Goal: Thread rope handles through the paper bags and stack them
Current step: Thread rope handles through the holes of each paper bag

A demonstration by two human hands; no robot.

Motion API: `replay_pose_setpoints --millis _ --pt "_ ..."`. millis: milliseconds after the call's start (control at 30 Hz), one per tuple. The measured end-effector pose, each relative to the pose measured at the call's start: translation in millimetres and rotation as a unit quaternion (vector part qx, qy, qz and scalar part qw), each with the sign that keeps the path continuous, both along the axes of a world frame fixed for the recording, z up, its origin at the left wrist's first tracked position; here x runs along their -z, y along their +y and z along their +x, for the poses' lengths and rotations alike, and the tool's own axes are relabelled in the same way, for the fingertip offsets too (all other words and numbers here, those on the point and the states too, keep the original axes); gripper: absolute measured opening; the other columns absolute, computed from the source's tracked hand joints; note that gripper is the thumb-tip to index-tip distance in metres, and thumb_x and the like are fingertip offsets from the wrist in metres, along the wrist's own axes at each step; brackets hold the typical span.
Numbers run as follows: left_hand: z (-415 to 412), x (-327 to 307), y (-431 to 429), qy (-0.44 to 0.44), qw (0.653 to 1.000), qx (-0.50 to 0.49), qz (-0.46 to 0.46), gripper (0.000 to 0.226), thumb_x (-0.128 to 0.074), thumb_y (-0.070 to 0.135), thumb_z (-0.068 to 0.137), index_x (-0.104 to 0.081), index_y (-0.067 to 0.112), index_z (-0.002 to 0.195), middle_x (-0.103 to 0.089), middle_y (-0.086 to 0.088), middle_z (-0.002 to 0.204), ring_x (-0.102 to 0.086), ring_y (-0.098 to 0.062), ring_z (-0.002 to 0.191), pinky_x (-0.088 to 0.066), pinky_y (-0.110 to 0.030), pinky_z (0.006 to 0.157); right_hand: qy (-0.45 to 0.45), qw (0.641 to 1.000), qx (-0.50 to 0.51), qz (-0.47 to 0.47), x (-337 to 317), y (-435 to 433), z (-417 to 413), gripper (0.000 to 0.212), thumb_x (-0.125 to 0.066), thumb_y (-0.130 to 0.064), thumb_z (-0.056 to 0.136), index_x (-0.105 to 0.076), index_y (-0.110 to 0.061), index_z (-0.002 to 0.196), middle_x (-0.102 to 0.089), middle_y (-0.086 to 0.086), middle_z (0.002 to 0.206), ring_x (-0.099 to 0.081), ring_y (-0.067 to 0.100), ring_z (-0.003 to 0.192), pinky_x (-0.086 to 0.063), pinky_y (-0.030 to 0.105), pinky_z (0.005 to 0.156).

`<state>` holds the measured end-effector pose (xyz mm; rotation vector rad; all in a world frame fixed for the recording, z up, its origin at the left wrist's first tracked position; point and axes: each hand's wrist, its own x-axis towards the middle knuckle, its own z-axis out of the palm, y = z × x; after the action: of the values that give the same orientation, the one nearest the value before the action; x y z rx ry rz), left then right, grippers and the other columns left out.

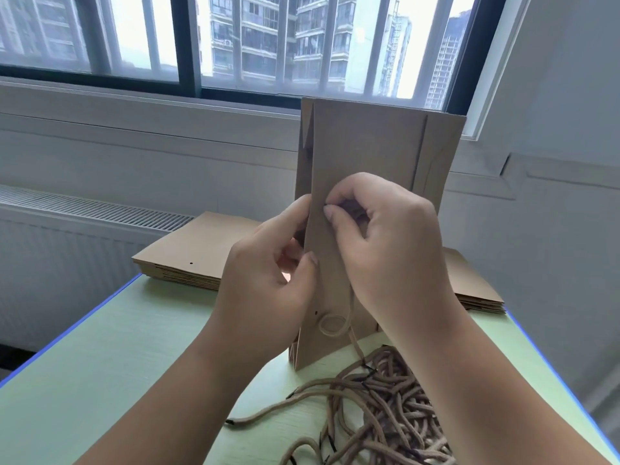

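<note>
A folded brown paper bag (365, 169) is standing on end on the pale green table (110, 357), its lower corner resting near the table's middle and its upper end rising in front of the window (268, 41). Both forearms are reaching in from the near edge and meeting at the bag's middle. The left hand (268, 273) is curling around the bag's left edge, its thumb pressing the near face and its fingers tucked behind, so it is gripping the bag. The right hand (385, 243) is arching over the near face with its fingers bent inward, pinching something small against the paper; a thin rope (350, 317) is hanging down from under this hand, forming a small loop beside a punched hole low on the bag. The rope is trailing down toward a tangled pile of rope handles (389, 407) lying on the near right part of the table. A flat stack of bags (188, 256) is lying on the far side, behind the hands, partly hidden by the upright bag.
</note>
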<state>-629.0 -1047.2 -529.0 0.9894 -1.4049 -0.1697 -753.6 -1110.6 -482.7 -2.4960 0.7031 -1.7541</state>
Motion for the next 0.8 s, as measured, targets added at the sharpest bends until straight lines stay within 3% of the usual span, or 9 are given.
replay_pose_setpoints --millis 100,167,233,300,367,467,567,700,800 --pt "-0.3 -0.3 0.7 0.027 0.999 0.031 0.003 0.067 -0.043 -0.006 0.087 -0.066 0.042 0.129 -0.062 -0.013 0.081 -0.05 -0.037 0.065 -0.05 -0.049 0.058 0.01 1.0 -0.009 0.005 -2.2 2.0 -3.3 0.01 -0.072 -0.009 0.088 -0.066 -0.014 0.083 -0.063 -0.004 0.07 -0.059 0.013 0.066 -0.048 0.03 0.061" --pt "-1.4 -0.1 1.4 0.041 0.998 0.041 -0.007 0.066 -0.037 -0.009 0.092 -0.069 0.037 0.127 -0.064 -0.005 0.075 -0.051 -0.035 0.064 -0.046 -0.047 0.055 0.013 1.0 -0.009 0.004 -3.4 1.9 -5.9 0.011 -0.074 -0.009 0.087 -0.067 -0.014 0.079 -0.061 -0.005 0.067 -0.055 0.012 0.065 -0.045 0.024 0.06" --pt "-3.1 -0.5 2.3 0.04 0.999 0.027 -0.024 0.064 -0.036 -0.007 0.097 -0.069 0.042 0.121 -0.064 0.008 0.074 -0.053 -0.023 0.065 -0.046 -0.043 0.057 0.009 1.0 -0.012 -0.006 -3.9 1.2 -8.1 0.011 -0.076 -0.008 0.085 -0.07 -0.014 0.078 -0.06 -0.004 0.069 -0.053 0.011 0.066 -0.043 0.019 0.061" --pt "-4.5 -0.9 1.3 0.038 0.999 0.008 -0.035 0.056 -0.04 0.002 0.104 -0.068 0.048 0.119 -0.066 0.008 0.077 -0.057 -0.021 0.067 -0.05 -0.044 0.059 0.002 1.0 -0.019 -0.011 -3.2 0.3 -10.1 0.009 -0.075 -0.007 0.086 -0.072 -0.013 0.079 -0.059 -0.003 0.072 -0.054 0.01 0.068 -0.042 0.017 0.062" --pt "-6.1 -1.3 -0.3 0.047 0.998 -0.005 -0.034 0.048 -0.044 0.009 0.106 -0.07 0.048 0.119 -0.067 0.003 0.077 -0.059 -0.03 0.066 -0.053 -0.048 0.057 0.005 0.999 -0.035 -0.017 -1.6 0.2 -13.2 0.009 -0.072 -0.004 0.088 -0.075 -0.011 0.084 -0.062 -0.003 0.076 -0.056 0.009 0.071 -0.043 0.015 0.066" --pt "-9.2 -4.1 -1.7 0.075 0.997 -0.015 -0.027 0.038 -0.05 0.007 0.107 -0.075 0.035 0.115 -0.064 0.003 0.068 -0.057 -0.021 0.057 -0.049 -0.033 0.05 0.015 0.998 -0.057 -0.027 1.3 0.9 -16.9 0.015 -0.066 0.003 0.091 -0.076 -0.008 0.095 -0.068 -0.001 0.087 -0.063 0.01 0.082 -0.051 0.02 0.075" --pt "-14.5 -8.6 -2.0 0.117 0.993 0.014 -0.01 0.029 -0.053 0.006 0.106 -0.077 0.022 0.111 -0.067 0.007 0.068 -0.058 -0.012 0.055 -0.047 -0.024 0.051 0.003 0.998 -0.055 -0.04 1.3 2.2 -17.7 0.014 -0.067 0.005 0.089 -0.073 -0.007 0.091 -0.068 0.0 0.083 -0.062 0.01 0.079 -0.051 0.024 0.072" --pt "-18.5 -12.3 -4.0 0.13 0.991 0.013 -0.002 0.025 -0.056 0.009 0.105 -0.077 0.021 0.1 -0.07 0.005 0.072 -0.059 -0.018 0.058 -0.048 -0.032 0.051 0.008 0.997 -0.061 -0.046 -1.1 2.4 -21.0 0.013 -0.068 0.007 0.086 -0.068 -0.006 0.086 -0.065 0.002 0.078 -0.06 0.016 0.074 -0.049 0.031 0.068" --pt "-18.0 -11.0 -4.2 0.105 0.994 -0.01 -0.015 0.021 -0.058 0.013 0.105 -0.075 0.02 0.097 -0.069 -0.001 0.07 -0.059 -0.033 0.058 -0.052 -0.047 0.05 0.017 0.997 -0.07 -0.029 0.0 4.1 -24.2 0.011 -0.071 0.004 0.086 -0.068 -0.007 0.086 -0.064 0.001 0.079 -0.06 0.015 0.075 -0.05 0.03 0.068"
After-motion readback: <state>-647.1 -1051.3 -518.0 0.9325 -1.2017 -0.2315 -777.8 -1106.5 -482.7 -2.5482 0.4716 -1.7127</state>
